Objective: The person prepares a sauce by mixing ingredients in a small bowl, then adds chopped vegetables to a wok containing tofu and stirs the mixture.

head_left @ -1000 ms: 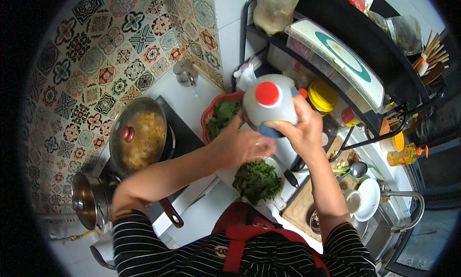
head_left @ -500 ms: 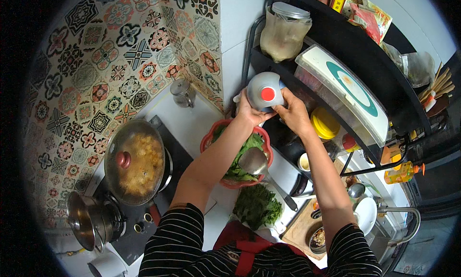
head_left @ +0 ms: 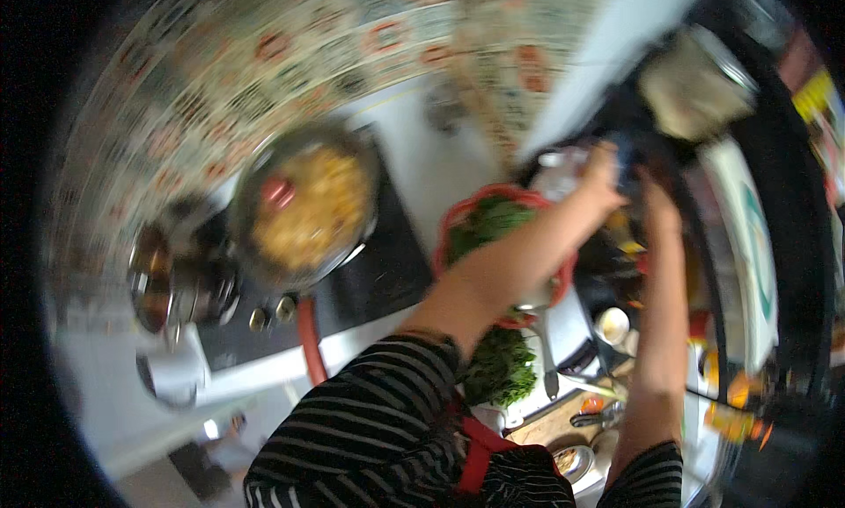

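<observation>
My left hand (head_left: 602, 180) reaches into the lower level of the black rack at the right, its fingers against a dark blue part of the bottle (head_left: 626, 160). Motion blur and shadow hide most of the bottle; its red cap does not show. On the bottle's other side is my right hand (head_left: 658, 210), its fingers smeared and dark. Below my left forearm stands a red scalloped basin (head_left: 447, 235) of leafy greens (head_left: 493, 222). A metal ladle (head_left: 544, 336) lies across the basin's near edge.
A lidded pan of yellowish food (head_left: 312, 209) sits on the black stove (head_left: 392, 270) at left, beside a steel pot (head_left: 154, 279). More dark greens (head_left: 500, 367) lie nearer me. The black rack (head_left: 797, 209) curves along the right, with a cloudy jar (head_left: 691, 90) on it.
My hands have moved right with the bottle, from above the basin into the rack's lower level. The view has swung, so the stove and basin sit farther right, and the picture is blurred.
</observation>
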Demonstrator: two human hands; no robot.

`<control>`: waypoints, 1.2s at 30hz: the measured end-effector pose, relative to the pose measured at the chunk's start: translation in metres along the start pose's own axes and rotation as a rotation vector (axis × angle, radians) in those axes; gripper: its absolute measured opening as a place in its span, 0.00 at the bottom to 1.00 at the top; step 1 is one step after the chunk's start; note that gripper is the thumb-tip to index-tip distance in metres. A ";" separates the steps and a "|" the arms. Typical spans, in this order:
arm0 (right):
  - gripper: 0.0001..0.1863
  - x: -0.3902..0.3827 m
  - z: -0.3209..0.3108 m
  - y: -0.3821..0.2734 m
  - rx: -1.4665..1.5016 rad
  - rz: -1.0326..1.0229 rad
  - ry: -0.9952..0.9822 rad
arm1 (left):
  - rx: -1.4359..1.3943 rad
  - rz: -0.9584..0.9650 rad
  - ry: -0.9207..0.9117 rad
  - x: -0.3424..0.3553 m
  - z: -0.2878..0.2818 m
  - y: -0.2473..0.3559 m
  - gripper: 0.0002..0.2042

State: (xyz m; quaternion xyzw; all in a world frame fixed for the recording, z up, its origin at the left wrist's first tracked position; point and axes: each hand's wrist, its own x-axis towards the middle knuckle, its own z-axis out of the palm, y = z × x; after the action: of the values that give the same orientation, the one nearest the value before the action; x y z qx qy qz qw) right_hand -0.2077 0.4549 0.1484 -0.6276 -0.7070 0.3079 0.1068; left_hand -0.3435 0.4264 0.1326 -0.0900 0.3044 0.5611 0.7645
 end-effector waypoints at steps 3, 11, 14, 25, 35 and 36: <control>0.32 0.071 -0.028 0.113 0.516 0.190 0.304 | 0.124 0.220 0.027 0.019 0.005 -0.063 0.28; 0.23 -0.059 0.030 -0.010 0.338 -0.322 0.540 | 0.174 0.645 -0.168 -0.131 -0.047 -0.109 0.10; 0.20 -0.086 0.033 -0.002 0.640 -0.324 0.273 | 0.255 0.848 -0.191 -0.174 -0.052 -0.120 0.06; 0.05 -0.382 -0.006 -0.051 0.507 -0.514 -0.139 | 1.572 0.763 -0.557 -0.426 -0.185 -0.171 0.10; 0.08 -0.529 0.073 0.067 -0.153 -0.234 0.168 | 1.174 1.000 0.322 -0.541 -0.314 -0.060 0.10; 0.09 -0.524 0.089 0.067 -0.224 -0.211 0.184 | 1.126 1.006 0.325 -0.541 -0.316 -0.047 0.10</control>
State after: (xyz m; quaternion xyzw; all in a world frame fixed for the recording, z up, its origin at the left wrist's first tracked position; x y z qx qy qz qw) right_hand -0.1016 -0.0700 0.1631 -0.5836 -0.7860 0.1556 0.1319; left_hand -0.5160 -0.1760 0.1774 0.3803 0.6565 0.5814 0.2940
